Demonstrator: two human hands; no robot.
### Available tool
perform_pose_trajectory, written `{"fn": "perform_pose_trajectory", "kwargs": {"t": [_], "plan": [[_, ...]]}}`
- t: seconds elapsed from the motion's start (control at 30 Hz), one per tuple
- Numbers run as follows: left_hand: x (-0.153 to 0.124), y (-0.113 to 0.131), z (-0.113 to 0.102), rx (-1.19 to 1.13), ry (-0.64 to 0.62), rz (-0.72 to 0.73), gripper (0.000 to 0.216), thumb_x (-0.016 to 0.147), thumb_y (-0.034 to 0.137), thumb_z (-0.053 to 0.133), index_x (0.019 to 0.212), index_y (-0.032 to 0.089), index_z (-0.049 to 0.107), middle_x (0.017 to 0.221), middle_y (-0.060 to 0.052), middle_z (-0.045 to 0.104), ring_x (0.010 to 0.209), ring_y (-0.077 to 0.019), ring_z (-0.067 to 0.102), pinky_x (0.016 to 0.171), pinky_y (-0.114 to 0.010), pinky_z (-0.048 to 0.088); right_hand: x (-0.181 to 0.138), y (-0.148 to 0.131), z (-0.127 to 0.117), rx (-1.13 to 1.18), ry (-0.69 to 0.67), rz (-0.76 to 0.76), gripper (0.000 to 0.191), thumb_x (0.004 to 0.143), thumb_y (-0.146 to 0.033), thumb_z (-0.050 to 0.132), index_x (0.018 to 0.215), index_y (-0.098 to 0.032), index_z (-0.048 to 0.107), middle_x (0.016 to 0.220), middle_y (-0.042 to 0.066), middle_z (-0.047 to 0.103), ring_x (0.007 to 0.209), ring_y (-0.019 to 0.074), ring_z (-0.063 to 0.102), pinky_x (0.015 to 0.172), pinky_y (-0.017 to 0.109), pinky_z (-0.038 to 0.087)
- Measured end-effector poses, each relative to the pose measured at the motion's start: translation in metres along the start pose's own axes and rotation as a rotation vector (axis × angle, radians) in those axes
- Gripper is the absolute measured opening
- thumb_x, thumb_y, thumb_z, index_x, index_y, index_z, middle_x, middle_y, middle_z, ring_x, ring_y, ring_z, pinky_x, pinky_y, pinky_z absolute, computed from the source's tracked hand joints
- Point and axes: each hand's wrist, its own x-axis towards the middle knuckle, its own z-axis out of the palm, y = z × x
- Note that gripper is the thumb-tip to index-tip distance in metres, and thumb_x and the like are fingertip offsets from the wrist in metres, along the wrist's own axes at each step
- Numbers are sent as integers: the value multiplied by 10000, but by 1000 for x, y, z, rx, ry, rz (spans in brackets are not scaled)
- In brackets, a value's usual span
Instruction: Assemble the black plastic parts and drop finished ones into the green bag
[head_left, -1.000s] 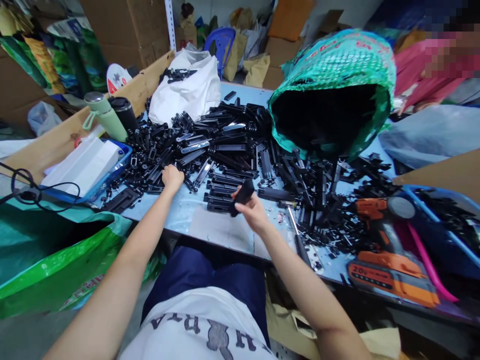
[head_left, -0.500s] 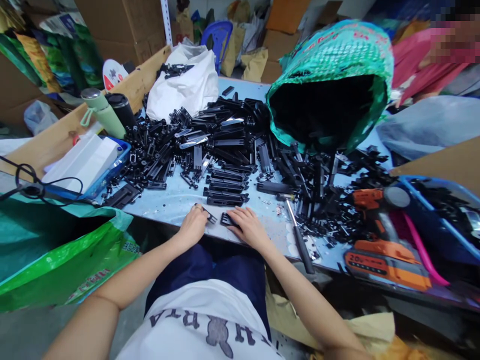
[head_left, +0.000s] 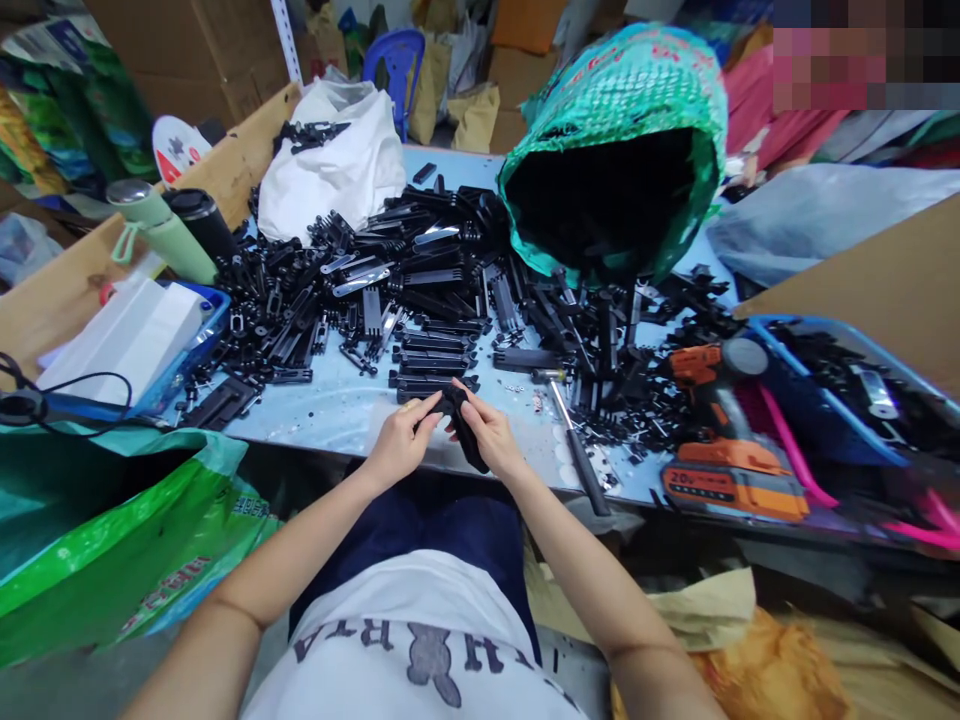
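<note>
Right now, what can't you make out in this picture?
In the head view:
1. Held black plastic part, upper end: partly covered by the left hand and right hand.
2. Open teal woven bag, depths: lost in shadow.
3. Blue plastic bin, right end: cut off by picture edge.

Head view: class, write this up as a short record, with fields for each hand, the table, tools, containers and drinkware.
Left hand: pinching the upper end of a black part
Right hand: gripping the same black part
Table: blue, heaped with loose black pieces
Tools: hammer and orange drill, right of the hands
Containers: green bag, its mouth open; blue basket at right, holding more black pieces
Drinkware: light green flask beside a black cup
</note>
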Motion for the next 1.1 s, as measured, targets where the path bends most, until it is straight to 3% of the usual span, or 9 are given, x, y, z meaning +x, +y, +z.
{"fn": "perform_pose_trajectory", "kwargs": {"t": [0.17,0.27,0.33,0.43,0.53,0.63,0.77,0.9,1.1], "plan": [[2,7,0,113,64,56,342,920,263,412,1220,178,553,952,-73,635,905,-163,598,830,-295,480,-3,-3,-12,-289,-106,-226,427,864,-406,496,1282,-316,506,944,27,569,605,77,561,530,234,544],[8,7,-3,132,92,83,349,928,257,392,1224,162,549,924,-74,633,890,-160,595,820,-285,480,-7,-6,-16,-370,-61,-288,428,898,-368,451,1324,-320,451,898,19,542,588,71,551,527,227,529],[11,7,-9,135,14,142,352,930,266,392,1228,160,546,902,-70,629,850,-151,595,788,-273,486,-10,-10,-20,-411,-62,-330,427,912,-352,429,1337,-310,434,860,17,541,603,83,551,546,236,522],[11,8,-13,154,-132,228,353,930,291,395,1229,181,548,880,-60,626,784,-138,594,748,-267,494,-15,-16,-24,-552,-188,-431,434,894,-340,476,1324,-283,461,795,19,565,680,123,562,655,282,519],[4,11,-7,149,-4,237,376,939,274,365,1276,178,500,964,-88,622,855,-145,598,785,-278,494,-21,-19,-18,-598,-64,-498,458,904,-314,458,1358,-275,415,863,48,597,759,152,579,723,321,511],[-1,13,2,115,114,261,395,941,246,352,1314,169,452,1011,-108,612,905,-147,593,798,-274,493,-26,-22,-11,-594,72,-521,483,919,-299,420,1396,-271,349,965,74,606,823,169,594,750,335,512],[-4,15,6,97,28,355,381,932,236,377,1295,176,475,932,-84,621,852,-141,596,758,-261,502,-30,-31,-7,-669,-64,-527,469,906,-311,457,1370,-294,392,974,62,616,847,166,599,760,309,512],[-6,21,9,90,217,304,383,937,217,358,1301,178,468,985,-97,618,884,-144,592,769,-264,499,-34,-31,5,-559,146,-530,474,916,-295,429,1385,-301,362,1004,70,607,845,173,603,745,327,529],[-7,16,19,63,162,195,363,943,264,342,1257,183,506,1019,-93,626,935,-160,594,818,-296,497,-32,-10,17,-444,147,-399,446,915,-372,416,1356,-305,410,919,40,609,665,132,586,633,303,542]]}}
